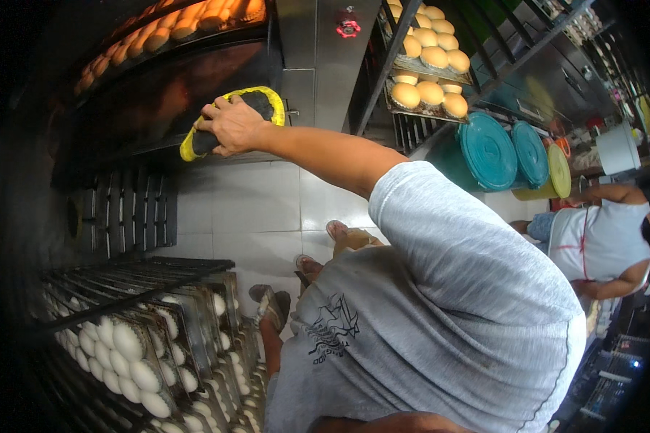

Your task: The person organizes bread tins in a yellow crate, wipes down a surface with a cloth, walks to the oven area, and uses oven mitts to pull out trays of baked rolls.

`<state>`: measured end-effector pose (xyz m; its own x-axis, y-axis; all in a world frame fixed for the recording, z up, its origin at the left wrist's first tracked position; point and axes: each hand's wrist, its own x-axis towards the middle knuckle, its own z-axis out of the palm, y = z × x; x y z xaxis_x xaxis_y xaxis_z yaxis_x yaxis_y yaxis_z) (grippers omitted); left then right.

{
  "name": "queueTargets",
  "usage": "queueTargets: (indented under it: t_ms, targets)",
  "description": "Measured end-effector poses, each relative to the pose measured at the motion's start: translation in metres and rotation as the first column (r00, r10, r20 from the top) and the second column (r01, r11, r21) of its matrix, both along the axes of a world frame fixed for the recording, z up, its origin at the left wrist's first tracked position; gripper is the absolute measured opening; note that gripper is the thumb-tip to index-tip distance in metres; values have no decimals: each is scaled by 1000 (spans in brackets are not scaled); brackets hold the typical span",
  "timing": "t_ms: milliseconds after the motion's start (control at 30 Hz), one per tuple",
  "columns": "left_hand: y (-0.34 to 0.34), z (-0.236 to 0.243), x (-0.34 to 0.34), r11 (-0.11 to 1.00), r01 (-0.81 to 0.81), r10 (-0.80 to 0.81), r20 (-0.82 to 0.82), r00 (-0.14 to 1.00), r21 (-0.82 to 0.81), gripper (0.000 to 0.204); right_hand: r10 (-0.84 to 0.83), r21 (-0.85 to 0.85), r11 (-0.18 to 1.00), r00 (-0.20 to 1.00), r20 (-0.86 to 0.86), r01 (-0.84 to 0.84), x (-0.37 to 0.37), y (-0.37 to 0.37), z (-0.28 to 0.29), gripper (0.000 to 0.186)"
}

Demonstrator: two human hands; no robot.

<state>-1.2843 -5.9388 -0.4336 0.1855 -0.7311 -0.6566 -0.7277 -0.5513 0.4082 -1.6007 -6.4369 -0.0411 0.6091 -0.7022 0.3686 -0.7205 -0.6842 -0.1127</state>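
Note:
My right arm stretches up and left across the view. My right hand [236, 125] is closed on a black oven pad [266, 105] with a bright yellow border, its fingers bent over the pad's edge. Both are in front of the oven's dark front panel [159, 94]; whether the pad touches it I cannot tell. Above the panel, the glowing oven opening shows rows of golden-brown buns [184, 27]. My left hand is out of view; only some bare skin shows at the bottom edge.
A rack at lower left holds trays of pale dough pieces [115, 361]. Another rack at upper right carries trays of baked buns [433, 56]. Lidded teal tubs [488, 151] stand beside it. A person in white [592, 242] is at far right. Light tiles [253, 202] cover the floor.

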Motion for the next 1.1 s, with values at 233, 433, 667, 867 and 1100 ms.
queueTargets:
  t_ms: [233, 433, 667, 867, 1100]
  targets:
    - [34, -7, 7, 999, 25, -24, -1, 1000, 48, 63, -14, -14, 1000, 1000, -7, 14, 12, 6, -1, 63]
    - [39, -14, 14, 998, 38, -38, 1, 999, 54, 62, 29, -71, 997, 998, -48, -32, 10, 5, -5, 56]
    - [47, -15, 19, 997, 44, -44, 2, 999, 57, 62, 18, -123, 992, 1000, 5, -17, 8, 3, -9, 54]
    - [70, -14, 10, 998, 1, -1, 2, 1000, 62, 61, 16, -90, 996, 999, -38, -20, 20, 5, -9, 58]
    - [52, -22, 2, 998, -53, 52, 19, 998, 38, 61, 24, -41, 999, 999, -42, -26, 12, 4, -1, 59]
